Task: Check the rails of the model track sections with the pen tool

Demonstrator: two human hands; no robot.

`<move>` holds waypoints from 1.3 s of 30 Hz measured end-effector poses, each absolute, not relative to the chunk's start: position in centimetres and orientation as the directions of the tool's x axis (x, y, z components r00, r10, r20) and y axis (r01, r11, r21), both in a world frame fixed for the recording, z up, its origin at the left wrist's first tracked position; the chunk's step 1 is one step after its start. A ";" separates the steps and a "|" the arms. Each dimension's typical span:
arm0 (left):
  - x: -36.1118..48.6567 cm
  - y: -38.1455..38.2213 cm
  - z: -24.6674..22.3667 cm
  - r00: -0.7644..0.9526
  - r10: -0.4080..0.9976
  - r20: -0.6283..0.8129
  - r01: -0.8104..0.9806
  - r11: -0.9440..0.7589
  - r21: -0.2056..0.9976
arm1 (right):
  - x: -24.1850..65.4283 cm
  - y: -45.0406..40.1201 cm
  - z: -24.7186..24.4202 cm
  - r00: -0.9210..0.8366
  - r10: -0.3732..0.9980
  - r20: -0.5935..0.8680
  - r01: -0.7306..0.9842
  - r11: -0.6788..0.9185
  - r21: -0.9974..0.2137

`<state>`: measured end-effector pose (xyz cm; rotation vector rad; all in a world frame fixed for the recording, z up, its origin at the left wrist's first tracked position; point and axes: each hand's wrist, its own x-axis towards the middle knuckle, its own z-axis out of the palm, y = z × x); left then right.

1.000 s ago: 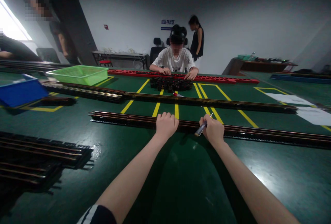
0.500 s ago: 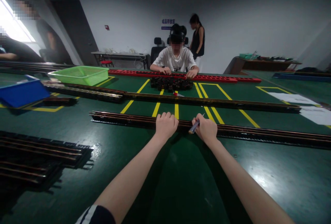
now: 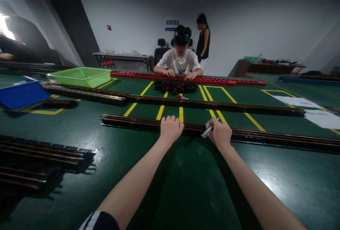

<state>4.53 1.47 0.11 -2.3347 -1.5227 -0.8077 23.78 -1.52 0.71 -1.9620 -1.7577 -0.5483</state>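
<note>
Fingers (image 3: 169, 118) of the left hand (image 3: 171, 130) are curled down over a long black slotted strip (image 3: 195, 129) with copper-coloured lines, knuckles up; their tips are hidden on its far side. The right hand (image 3: 220, 133), a little farther right on the same strip, is closed around a slim pen-like tool (image 3: 207, 130), whose thicker end slants toward the near left and whose thin tip shows above the knuckles. Whether its fingertips also press the strip cannot be told. The strip lies across the green tabletop (image 3: 196, 184), its left end just left of the left hand, its right end beyond view.

Farther off, a second long dark strip (image 3: 225, 105) runs roughly parallel, with a bundle of similar strips (image 3: 87, 93) at its left end. More black strips (image 3: 39, 155) are heaped near left. At far left stand a blue bin (image 3: 25, 93) and a green mesh basket (image 3: 102, 79). Yellow tape lines (image 3: 255, 122) cross the table, and white papers (image 3: 324, 119) lie at the right. On the far side, a seated person in a white shirt (image 3: 183, 60) works with both hands at a red slotted rail (image 3: 223, 81), behind a pile of small black parts (image 3: 175, 86).
</note>
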 end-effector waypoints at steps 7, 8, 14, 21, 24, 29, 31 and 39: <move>4.7 1.3 0.3 0.301 0.767 0.567 0.912 -0.406 0.066 | 21.1 -1.7 0.6 -0.049 0.821 0.569 0.992 0.105 -0.065; 4.7 1.3 0.4 0.300 0.767 0.567 0.912 -0.406 0.067 | 21.0 -1.7 0.7 -0.061 0.825 0.562 0.990 0.122 -0.072; 4.7 1.5 0.3 0.318 0.781 0.537 0.897 -0.431 0.096 | 21.7 -1.5 1.0 0.004 0.871 0.491 0.978 0.099 -0.183; 4.7 1.7 0.0 0.332 0.759 0.560 0.894 -0.443 0.069 | 22.1 -1.2 1.0 0.021 0.886 0.463 0.978 0.077 -0.192; 4.7 1.7 0.0 0.339 0.759 0.556 0.885 -0.458 0.085 | 22.1 -0.9 1.0 0.033 0.886 0.463 0.987 0.044 -0.154; 4.7 1.7 0.2 0.365 0.754 0.547 0.877 -0.475 0.070 | 22.2 -0.5 1.0 0.061 0.872 0.486 0.993 -0.003 -0.118; 4.7 1.6 0.2 0.373 0.749 0.548 0.877 -0.477 0.055 | 22.2 -0.4 0.9 0.079 0.869 0.489 0.993 -0.025 -0.115; 4.6 1.4 0.2 0.329 0.749 0.576 0.888 -0.453 0.082 | 22.0 -0.4 1.0 0.099 0.881 0.462 0.993 -0.056 -0.106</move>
